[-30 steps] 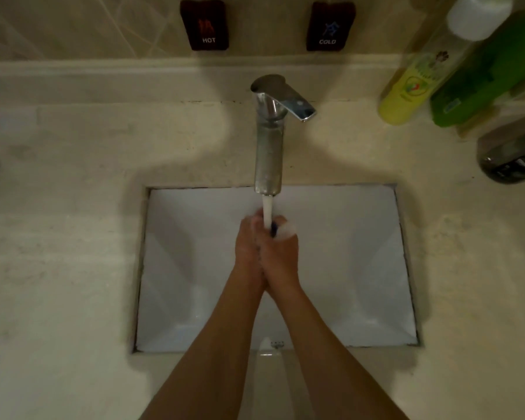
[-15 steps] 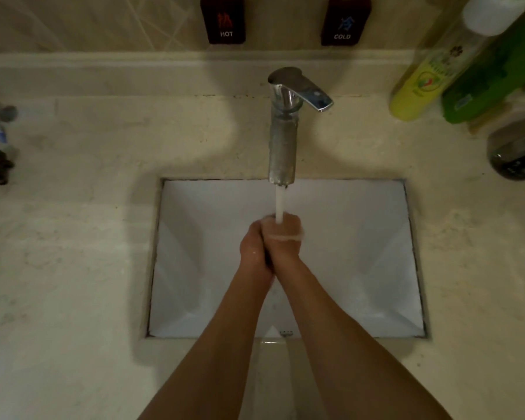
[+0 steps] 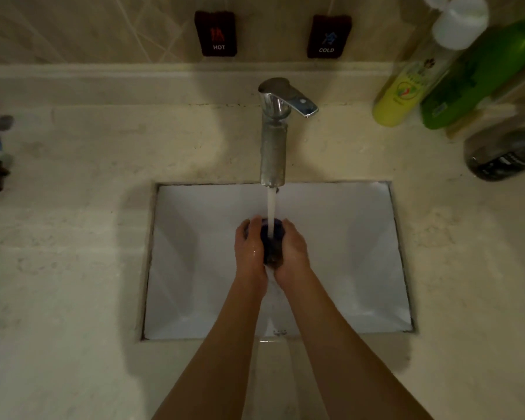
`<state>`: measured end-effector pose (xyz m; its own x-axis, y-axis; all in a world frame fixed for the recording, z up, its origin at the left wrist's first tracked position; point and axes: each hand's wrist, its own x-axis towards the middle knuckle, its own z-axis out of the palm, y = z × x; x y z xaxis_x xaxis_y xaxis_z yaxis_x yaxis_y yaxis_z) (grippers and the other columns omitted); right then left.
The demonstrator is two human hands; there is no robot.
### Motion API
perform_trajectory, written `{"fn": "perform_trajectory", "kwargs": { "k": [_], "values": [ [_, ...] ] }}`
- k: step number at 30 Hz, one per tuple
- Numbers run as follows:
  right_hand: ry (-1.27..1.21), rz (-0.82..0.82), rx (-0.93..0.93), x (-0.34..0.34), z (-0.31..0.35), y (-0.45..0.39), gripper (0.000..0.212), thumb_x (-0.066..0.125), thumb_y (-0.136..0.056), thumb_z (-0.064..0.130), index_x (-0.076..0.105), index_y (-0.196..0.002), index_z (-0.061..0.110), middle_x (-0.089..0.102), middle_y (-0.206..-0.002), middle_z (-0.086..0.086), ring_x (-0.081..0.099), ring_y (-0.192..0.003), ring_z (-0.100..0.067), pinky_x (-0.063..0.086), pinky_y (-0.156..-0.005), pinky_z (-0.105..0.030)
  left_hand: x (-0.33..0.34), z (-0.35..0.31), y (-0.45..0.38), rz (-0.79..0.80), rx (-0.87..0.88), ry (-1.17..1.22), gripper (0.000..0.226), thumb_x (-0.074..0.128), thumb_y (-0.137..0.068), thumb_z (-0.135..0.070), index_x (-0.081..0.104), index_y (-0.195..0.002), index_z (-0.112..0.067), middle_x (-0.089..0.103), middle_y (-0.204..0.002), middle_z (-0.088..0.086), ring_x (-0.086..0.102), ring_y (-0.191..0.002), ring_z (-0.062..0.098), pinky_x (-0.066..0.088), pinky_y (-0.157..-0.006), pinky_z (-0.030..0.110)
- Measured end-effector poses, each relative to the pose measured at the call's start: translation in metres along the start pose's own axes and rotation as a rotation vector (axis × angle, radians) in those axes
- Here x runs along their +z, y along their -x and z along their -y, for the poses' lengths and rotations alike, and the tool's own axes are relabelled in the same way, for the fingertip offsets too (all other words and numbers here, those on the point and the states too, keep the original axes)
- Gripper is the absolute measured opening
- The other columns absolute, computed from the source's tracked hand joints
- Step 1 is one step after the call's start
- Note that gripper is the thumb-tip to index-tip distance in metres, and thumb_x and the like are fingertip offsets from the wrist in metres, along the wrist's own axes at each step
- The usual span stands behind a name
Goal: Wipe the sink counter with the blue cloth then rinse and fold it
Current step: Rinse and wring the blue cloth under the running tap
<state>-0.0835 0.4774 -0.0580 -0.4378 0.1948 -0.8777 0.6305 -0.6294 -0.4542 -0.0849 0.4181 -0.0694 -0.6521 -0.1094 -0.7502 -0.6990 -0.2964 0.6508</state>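
Cloth: the blue cloth (image 3: 269,244) is sitting bunched into a dark wad between both hands, over the middle of the sink, right under the running water.
Left hand (image 3: 250,248): its grip is curling round the left side of the cloth, fingertips reaching the wad's far edge; the skin is glistening wet.
Right hand (image 3: 294,250): its grip is clamping the right side of the cloth, fingers wrapping over the top, heel of the hand lying close to the left hand's.
Water (image 3: 271,212): a white stream is falling from the spout straight onto the top of the cloth.
Tap (image 3: 273,140): a chrome tap is standing on the worktop behind the sink, its lever pointing to the right.
Sink (image 3: 194,268): a white rectangular basin is sitting sunk into the worktop.
Worktop (image 3: 73,237): pale mottled stone is surrounding the sink on all sides.
Bottles: a yellow bottle (image 3: 397,98), a green bottle (image 3: 473,74) and a dark bottle (image 3: 503,153) are crowding the far right corner.
Wall: HOT (image 3: 215,33) and COLD (image 3: 328,36) tags are hanging above the tap.
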Motion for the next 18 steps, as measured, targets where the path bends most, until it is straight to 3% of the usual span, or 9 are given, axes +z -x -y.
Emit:
{"fn": "perform_trajectory", "kwargs": {
  "k": [3,5,8,12,15,18],
  "values": [
    [0.067,0.015,-0.108,-0.011,-0.001,0.007,0.020,0.052,-0.098,0.017,0.072,-0.098,0.015,0.074,-0.099,-0.013,0.070,-0.093,-0.029,0.058,-0.085,-0.043,0.001,-0.002,-0.003,0.032,-0.010,0.016,0.041,0.069,-0.081,-0.027,0.060,-0.118,-0.012,0.070,-0.110,0.021,0.070,-0.097,0.034,0.058,-0.087,0.047],
    [0.143,0.024,-0.230,-0.019,0.000,0.008,0.017,0.058,-0.096,0.009,0.069,-0.109,0.015,0.073,-0.104,-0.012,0.072,-0.093,-0.028,0.060,-0.084,-0.044,0.000,-0.002,-0.008,0.037,-0.031,0.088,0.041,0.068,-0.086,-0.024,0.059,-0.124,-0.010,0.070,-0.113,0.021,0.070,-0.098,0.034,0.058,-0.085,0.050],
    [0.210,-0.007,-0.329,-0.026,0.002,0.007,0.014,0.066,-0.094,0.018,0.065,-0.108,0.014,0.073,-0.100,-0.011,0.070,-0.078,-0.023,0.059,-0.071,-0.036,0.004,-0.005,-0.006,-0.008,-0.095,0.139,0.033,0.059,-0.095,-0.035,0.064,-0.121,-0.015,0.072,-0.110,0.014,0.070,-0.093,0.028,0.058,-0.074,0.041],
    [0.271,-0.132,-0.342,-0.031,0.008,0.008,0.030,0.061,-0.097,0.036,0.067,-0.089,0.008,0.072,-0.084,-0.013,0.066,-0.069,-0.022,0.053,-0.058,-0.030,0.011,-0.007,-0.001,-0.108,-0.153,0.162,0.034,0.060,-0.092,-0.047,0.066,-0.100,-0.015,0.071,-0.099,0.013,0.070,-0.087,0.028,0.060,-0.076,0.040],
    [0.262,-0.151,-0.304,-0.031,0.006,0.008,0.031,0.054,-0.100,0.039,0.065,-0.085,0.014,0.070,-0.085,-0.010,0.068,-0.074,-0.021,0.058,-0.067,-0.035,0.013,-0.005,0.003,-0.097,-0.169,0.213,0.042,0.062,-0.090,-0.048,0.064,-0.109,-0.011,0.071,-0.103,0.018,0.071,-0.090,0.035,0.059,-0.063,0.039],
    [0.238,-0.167,-0.312,-0.031,-0.002,0.006,0.024,0.058,-0.099,0.034,0.061,-0.111,0.014,0.067,-0.107,-0.007,0.068,-0.091,-0.020,0.061,-0.078,-0.035,0.015,-0.001,0.001,-0.124,-0.126,0.274,0.041,0.069,-0.087,-0.037,0.063,-0.115,-0.007,0.070,-0.106,0.021,0.071,-0.092,0.037,0.061,-0.065,0.044]
  ]
}}
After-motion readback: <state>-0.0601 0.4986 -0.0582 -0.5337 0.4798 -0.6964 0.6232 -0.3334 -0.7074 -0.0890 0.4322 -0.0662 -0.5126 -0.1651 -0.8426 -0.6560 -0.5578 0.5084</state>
